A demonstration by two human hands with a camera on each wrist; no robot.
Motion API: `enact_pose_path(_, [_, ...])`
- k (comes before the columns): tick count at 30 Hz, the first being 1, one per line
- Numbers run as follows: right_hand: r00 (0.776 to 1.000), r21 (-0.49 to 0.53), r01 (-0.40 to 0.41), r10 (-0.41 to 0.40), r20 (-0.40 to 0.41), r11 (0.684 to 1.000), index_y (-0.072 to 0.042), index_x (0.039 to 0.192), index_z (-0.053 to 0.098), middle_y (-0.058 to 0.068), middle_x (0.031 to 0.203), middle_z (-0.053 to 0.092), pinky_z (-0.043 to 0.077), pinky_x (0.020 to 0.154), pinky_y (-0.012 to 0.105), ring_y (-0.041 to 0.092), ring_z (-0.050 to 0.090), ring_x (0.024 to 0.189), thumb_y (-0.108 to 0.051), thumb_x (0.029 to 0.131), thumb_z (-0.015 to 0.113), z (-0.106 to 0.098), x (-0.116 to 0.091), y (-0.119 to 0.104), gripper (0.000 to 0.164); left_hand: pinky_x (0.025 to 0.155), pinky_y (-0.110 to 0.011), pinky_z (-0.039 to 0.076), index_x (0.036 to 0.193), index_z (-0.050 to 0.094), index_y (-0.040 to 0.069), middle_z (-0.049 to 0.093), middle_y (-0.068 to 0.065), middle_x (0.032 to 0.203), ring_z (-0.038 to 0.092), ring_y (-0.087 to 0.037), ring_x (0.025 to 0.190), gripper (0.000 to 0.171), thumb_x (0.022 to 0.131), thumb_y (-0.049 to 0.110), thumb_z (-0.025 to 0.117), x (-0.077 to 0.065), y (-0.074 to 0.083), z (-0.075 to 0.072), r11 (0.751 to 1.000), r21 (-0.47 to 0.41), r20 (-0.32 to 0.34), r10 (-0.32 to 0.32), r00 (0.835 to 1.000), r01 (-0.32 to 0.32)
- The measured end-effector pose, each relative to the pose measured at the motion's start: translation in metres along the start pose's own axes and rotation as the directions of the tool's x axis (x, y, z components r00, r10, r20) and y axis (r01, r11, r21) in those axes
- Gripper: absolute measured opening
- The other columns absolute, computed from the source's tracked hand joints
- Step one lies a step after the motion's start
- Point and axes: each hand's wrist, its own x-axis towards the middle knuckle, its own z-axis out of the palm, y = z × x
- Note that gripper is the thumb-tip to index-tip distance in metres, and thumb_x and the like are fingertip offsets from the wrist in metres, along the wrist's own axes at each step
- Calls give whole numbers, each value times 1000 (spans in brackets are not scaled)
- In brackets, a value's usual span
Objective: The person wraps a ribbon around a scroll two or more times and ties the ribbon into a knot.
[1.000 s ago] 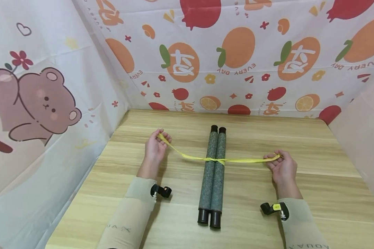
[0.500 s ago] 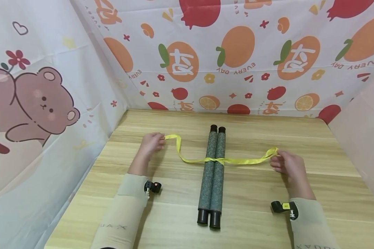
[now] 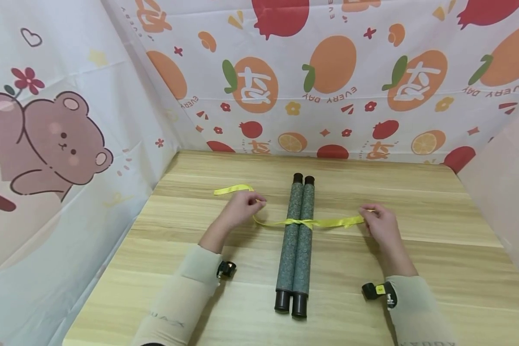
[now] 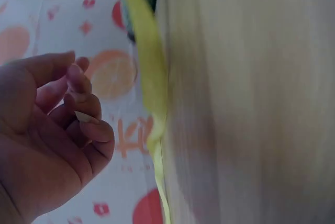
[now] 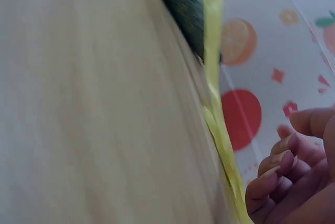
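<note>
Two green-patterned scrolls [image 3: 290, 245] with black ends lie side by side on the table. A yellow ribbon [image 3: 271, 224] is crossed around their middle, its tails running out to either side. My left hand [image 3: 240, 208] is over the left tail, whose end lies beyond it. In the left wrist view the left fingers [image 4: 86, 103] are loosely bent, apart from the ribbon [image 4: 151, 72]. My right hand [image 3: 382, 228] is at the end of the right tail. Its loosely bent fingers [image 5: 280, 166] hold nothing, and the ribbon [image 5: 213, 41] passes beside them.
The wooden table [image 3: 350, 274] reaches back to a fruit-print cloth [image 3: 294, 96]. Another cloth [image 3: 125, 120] with a bear print hangs along the left side. A small black camera [image 3: 227, 269] sits on the left wrist, and another [image 3: 374, 290] on the right.
Both hands have let go of the ribbon tails. The left hand has moved right toward the scrolls, and the left tail now lies on the table. The scrolls have not moved.
</note>
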Motion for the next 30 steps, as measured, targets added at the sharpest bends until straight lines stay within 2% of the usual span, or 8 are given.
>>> enact_pose_path(2, [996, -99, 80, -76, 42, 992, -1, 118, 65, 1, 68, 54, 40, 46, 24, 7, 45, 52, -29, 98, 61, 9, -1, -2, 35, 57, -26, 45, 111, 72, 4, 65, -5, 80, 52, -12, 65, 23, 97, 20, 63, 1, 7, 9, 998, 49, 70, 37, 997, -41])
enact_pose_path(5, [981, -222, 181, -160, 110, 958, -5, 117, 69, 3, 70, 52, 40, 49, 25, 11, 44, 56, -32, 98, 61, 20, -2, -5, 34, 58, -25, 45, 108, 73, 5, 66, -1, 78, 53, -10, 65, 21, 96, 19, 65, 1, 16, 20, 991, 101, 157, 72, 985, -89])
enact_pose_path(10, [949, -311, 282, -217, 227, 908, -10, 121, 68, 3, 69, 52, 39, 50, 27, 16, 44, 58, -29, 98, 61, 34, -5, -12, 31, 55, -24, 44, 102, 75, 7, 66, 0, 73, 51, -8, 60, 15, 93, 18, 69, 1, 23, 32, 980, 143, 239, 99, 966, -136])
enact_pose_path(15, [905, -346, 360, -234, 354, 866, -8, 127, 64, 3, 66, 55, 41, 49, 28, 16, 48, 54, -24, 96, 64, 45, -7, -17, 35, 59, -23, 47, 98, 76, 11, 68, 3, 74, 55, -5, 61, 13, 92, 21, 71, 0, 27, 40, 971, 190, 268, 91, 959, -145])
enact_pose_path(19, [886, -360, 373, -213, 413, 855, -7, 127, 65, 1, 64, 56, 43, 50, 29, 14, 50, 54, -25, 95, 64, 50, -7, -16, 37, 63, -25, 50, 94, 76, 12, 68, 6, 77, 58, -6, 66, 12, 92, 23, 70, 0, 29, 43, 966, 219, 280, 75, 957, -140])
enact_pose_path(24, [882, -388, 384, -208, 423, 838, -9, 113, 71, -1, 62, 55, 42, 51, 28, 13, 49, 54, -25, 94, 66, 49, -9, -17, 25, 63, -24, 50, 92, 76, 13, 68, 6, 77, 59, -6, 67, 9, 92, 20, 70, -1, 30, 42, 967, 226, 295, 43, 954, -114])
enact_pose_path(30, [894, -413, 372, -200, 401, 831, -14, 100, 73, -1, 62, 53, 40, 52, 29, 14, 46, 55, -26, 93, 67, 48, -11, -18, 16, 61, -24, 48, 86, 74, 13, 65, 6, 73, 56, -8, 64, 8, 91, 18, 70, -3, 32, 40, 962, 247, 288, 43, 957, -118])
